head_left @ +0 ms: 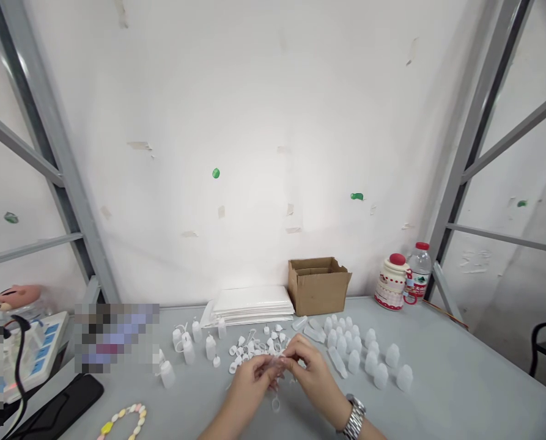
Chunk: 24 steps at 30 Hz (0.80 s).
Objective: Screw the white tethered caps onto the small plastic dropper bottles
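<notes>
My left hand [255, 380] and my right hand [308, 366] meet low in the middle of the view, fingertips pinched together. Between them is a small translucent plastic piece [275, 361], mostly covered by fingers. A clear ring [276, 404] shows just below my left hand; whether it joins the held piece I cannot tell. Just behind the hands lies a loose pile of white caps with ring straps [245, 351]. Several small white squeeze bottles with caps [210, 347] stand to the left. On the right are several translucent bottle bodies without caps [372, 362], with a few lying down [337, 362].
At the back stand a cardboard box [321, 292] and a stack of white sheets [249, 304]. A decorated jug [391, 287] and a water bottle [420, 269] are at the back right. A black phone [62, 406], a bead bracelet [137, 415] and a power strip [47, 348] lie left.
</notes>
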Motion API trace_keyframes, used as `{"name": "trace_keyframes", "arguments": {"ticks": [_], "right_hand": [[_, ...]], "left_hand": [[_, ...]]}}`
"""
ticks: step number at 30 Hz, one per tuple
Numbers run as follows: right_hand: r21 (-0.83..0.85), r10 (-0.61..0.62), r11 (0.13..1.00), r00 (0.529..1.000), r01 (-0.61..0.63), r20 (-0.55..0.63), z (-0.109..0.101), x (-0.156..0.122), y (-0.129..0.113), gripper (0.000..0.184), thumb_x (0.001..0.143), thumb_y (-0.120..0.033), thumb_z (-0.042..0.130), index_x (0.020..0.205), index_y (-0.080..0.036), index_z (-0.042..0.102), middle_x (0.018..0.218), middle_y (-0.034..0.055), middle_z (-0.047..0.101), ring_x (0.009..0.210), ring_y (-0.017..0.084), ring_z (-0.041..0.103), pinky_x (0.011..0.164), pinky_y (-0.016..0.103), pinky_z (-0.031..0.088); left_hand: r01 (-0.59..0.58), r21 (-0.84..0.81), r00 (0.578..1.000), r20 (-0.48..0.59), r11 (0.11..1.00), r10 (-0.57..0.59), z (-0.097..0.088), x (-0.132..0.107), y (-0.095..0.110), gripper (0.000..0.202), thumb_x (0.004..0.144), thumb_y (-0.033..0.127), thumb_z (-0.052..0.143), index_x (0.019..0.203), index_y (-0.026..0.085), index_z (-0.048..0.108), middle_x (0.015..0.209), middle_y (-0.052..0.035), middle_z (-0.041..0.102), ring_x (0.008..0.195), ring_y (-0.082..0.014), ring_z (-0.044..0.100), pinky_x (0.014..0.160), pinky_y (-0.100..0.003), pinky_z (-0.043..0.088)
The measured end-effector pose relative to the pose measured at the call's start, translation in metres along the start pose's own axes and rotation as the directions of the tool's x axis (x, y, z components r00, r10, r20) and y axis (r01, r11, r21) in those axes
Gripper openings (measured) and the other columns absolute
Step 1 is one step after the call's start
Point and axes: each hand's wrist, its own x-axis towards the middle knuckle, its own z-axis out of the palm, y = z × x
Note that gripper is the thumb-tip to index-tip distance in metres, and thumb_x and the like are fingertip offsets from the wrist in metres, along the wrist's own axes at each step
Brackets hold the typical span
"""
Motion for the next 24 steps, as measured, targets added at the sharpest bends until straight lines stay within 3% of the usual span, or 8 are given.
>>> {"name": "trace_keyframes", "arguments": {"ticks": [4,8,15,19,24], "right_hand": [[0.233,0.102,0.969,0.993,-0.085,-0.061,0.0,0.004,0.002,0.028,0.072,-0.042,0.062,0.058,-0.017,0.057,0.062,-0.003,0.046,0.051,0.01,0.044,0.05,0.023,0.036],[0.39,0.16,0.914,0.983,-0.115,-0.086,0.001,0.005,0.003,0.03,0.067,-0.041,0.066,0.054,-0.017,0.055,0.057,-0.0047,0.045,0.048,0.009,0.042,0.049,0.022,0.034],[0.619,0.261,0.77,0.962,-0.154,-0.085,-0.003,0.008,0.006,0.02,0.066,-0.037,0.069,0.066,-0.018,0.064,0.05,-0.0054,0.05,0.048,0.008,0.04,0.053,0.022,0.032],[0.645,0.285,0.748,0.953,-0.156,-0.1,-0.008,0.01,0.006,0.024,0.066,-0.04,0.068,0.071,-0.017,0.066,0.05,-0.0043,0.051,0.051,0.01,0.042,0.057,0.023,0.034],[0.45,0.289,0.873,0.941,-0.185,-0.173,-0.009,0.009,0.008,0.036,0.073,-0.051,0.057,0.069,-0.016,0.064,0.044,-0.005,0.045,0.047,0.011,0.039,0.054,0.024,0.033]], "left_hand": [[0.051,-0.183,0.997,0.066,0.982,-0.04,0.0,0.001,0.009,0.045,0.054,0.053,0.067,0.072,0.012,0.064,0.061,-0.0025,0.062,0.052,-0.0133,0.055,0.056,-0.028,0.044],[0.104,-0.326,0.993,0.089,0.94,-0.079,0.0,-0.001,0.012,0.046,0.054,0.056,0.068,0.065,0.012,0.062,0.059,-0.0004,0.058,0.05,-0.0109,0.053,0.054,-0.027,0.043],[0.066,-0.288,0.998,0.02,0.955,-0.063,-0.002,0.001,0.012,0.047,0.049,0.055,0.07,0.065,0.012,0.061,0.059,-0.0002,0.06,0.051,-0.0103,0.052,0.055,-0.026,0.043],[0.058,-0.238,0.998,-0.008,0.97,-0.062,-0.004,0.002,0.011,0.048,0.047,0.056,0.07,0.068,0.013,0.062,0.061,-0.0012,0.062,0.052,-0.0113,0.054,0.056,-0.026,0.044],[0.014,-0.205,0.999,-0.042,0.979,-0.023,-0.002,0.001,0.012,0.048,0.047,0.055,0.071,0.069,0.014,0.062,0.06,-0.0006,0.062,0.054,-0.0122,0.054,0.057,-0.026,0.044]]}}
